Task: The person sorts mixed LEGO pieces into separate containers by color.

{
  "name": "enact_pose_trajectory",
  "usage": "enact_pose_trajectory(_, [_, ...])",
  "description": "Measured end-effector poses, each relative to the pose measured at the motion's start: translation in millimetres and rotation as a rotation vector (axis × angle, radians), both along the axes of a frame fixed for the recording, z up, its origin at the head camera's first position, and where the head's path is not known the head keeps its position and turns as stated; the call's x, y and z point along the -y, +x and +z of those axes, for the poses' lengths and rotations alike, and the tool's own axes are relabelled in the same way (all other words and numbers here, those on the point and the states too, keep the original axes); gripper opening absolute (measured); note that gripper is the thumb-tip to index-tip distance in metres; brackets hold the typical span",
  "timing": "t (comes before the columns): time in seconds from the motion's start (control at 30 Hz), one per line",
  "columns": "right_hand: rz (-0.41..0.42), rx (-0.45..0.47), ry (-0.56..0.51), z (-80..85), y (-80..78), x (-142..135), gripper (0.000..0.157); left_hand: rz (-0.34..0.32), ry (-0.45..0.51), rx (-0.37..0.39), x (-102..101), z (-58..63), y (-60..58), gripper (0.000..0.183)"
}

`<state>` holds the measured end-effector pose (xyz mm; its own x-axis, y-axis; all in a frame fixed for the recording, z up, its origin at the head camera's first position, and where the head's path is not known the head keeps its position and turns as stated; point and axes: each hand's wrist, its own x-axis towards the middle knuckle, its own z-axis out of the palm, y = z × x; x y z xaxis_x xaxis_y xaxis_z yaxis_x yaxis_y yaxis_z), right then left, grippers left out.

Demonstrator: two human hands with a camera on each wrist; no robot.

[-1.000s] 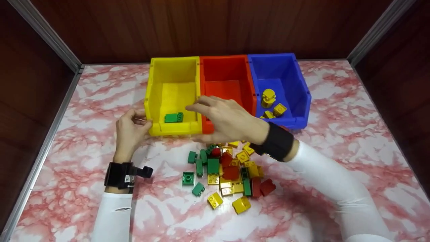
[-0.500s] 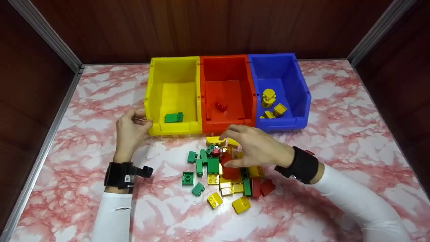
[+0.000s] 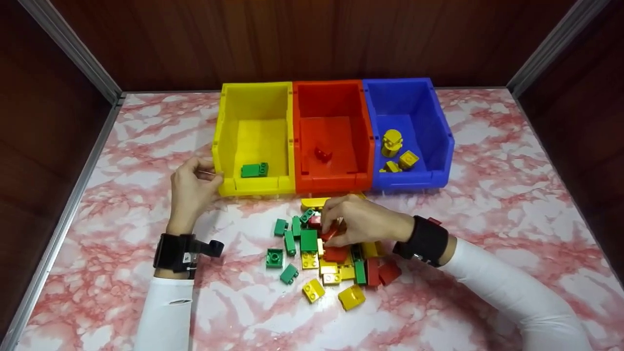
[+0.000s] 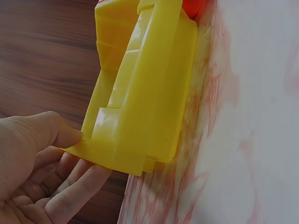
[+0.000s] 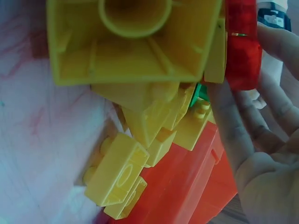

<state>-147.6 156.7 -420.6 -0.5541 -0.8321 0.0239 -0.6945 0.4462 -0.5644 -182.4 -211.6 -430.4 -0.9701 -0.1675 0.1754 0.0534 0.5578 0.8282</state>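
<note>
Nearest me, I saw the swirly pink-and-white table (image 3: pixel 239 317), with sliding room between the left sleeve (image 3: pixel 165 312) and the pile. Then came a boxy yellow block (image 3: pixel 352 297) and the knobbly block pile (image 3: pixel 309 240). At the pile, the right hand (image 3: pixel 363 222) pinched a shiny, round-edged red block (image 5: pixel 243 60). The left hand (image 3: pixel 190 192) pinched the thin front corner of the smooth yellow bin (image 3: pixel 256 186). The red bin (image 3: pixel 334 184) and blue bin (image 3: pixel 409 181) stood right beside it, all open-topped with low front edges. Behind was a dark, streaky wall (image 3: pixel 292 44).
</note>
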Motion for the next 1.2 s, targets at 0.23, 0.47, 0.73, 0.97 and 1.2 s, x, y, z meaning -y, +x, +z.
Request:
enact_pose_trajectory(0.23, [-0.021, 0.029, -0.030, 1.5, -0.1, -2, 0.007, 0.003, -0.016, -0.014, 0, -0.7, 0.3, 0.021])
enact_pose_trajectory(0.47, [-0.029, -0.004, -0.083, 15.5, -4.0, -6, 0.006, 0.007, -0.024, -0.007, 0, -0.3, 0.1, 0.022])
enact_pose_trajectory(0.73, [-0.064, -0.123, -0.192, 55.4, -19.5, -5, 0.002, -0.003, -0.004, 0.003, -1, 0.9, 0.6, 0.020])
enact_pose_trajectory(0.97, [-0.142, -0.208, -0.201, 77.0, -43.7, 5, 0.004, -0.007, -0.006, 0.024, -1, 2.9, 1.6, 0.021])
enact_pose_trajectory(1.2, [-0.212, -0.243, -0.134, 67.4, -79.4, 20, 0.007, 0.000, -0.012, 0.005, -1, 2.0, 1.1, 0.022])
